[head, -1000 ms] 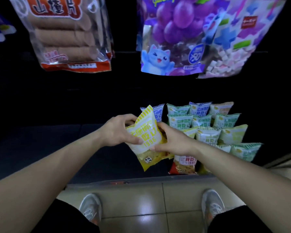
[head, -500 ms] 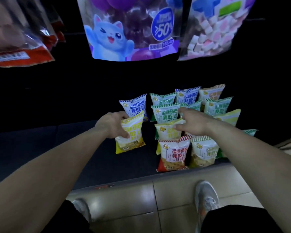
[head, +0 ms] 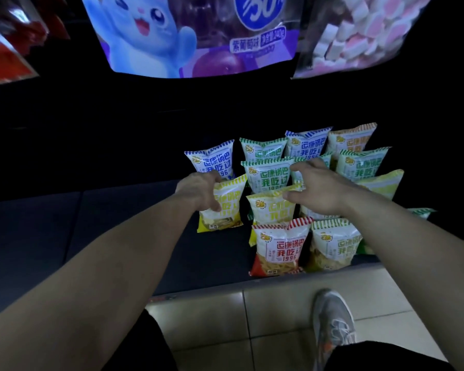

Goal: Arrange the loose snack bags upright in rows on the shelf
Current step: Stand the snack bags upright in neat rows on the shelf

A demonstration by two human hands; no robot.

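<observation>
Head view has my left hand [head: 202, 193] closed on the yellow bag [head: 225, 207], standing on the shelf [head: 91, 236] left of the rows, just in front of the blue bag [head: 212, 160]. My right hand [head: 316, 187] lies open, fingers on a second yellow bag [head: 271, 210]. I'd square the base flat, align with that neighbour, then release gently so nothing tips.

we see a dim, dark shop interior above a glossy beige tiled floor [head: 265, 330] with thin grout lines; large hanging purple cartoon-cat bag [head: 188, 36] and clear marshmallow bag [head: 364, 33] overhead catch the light.
</observation>
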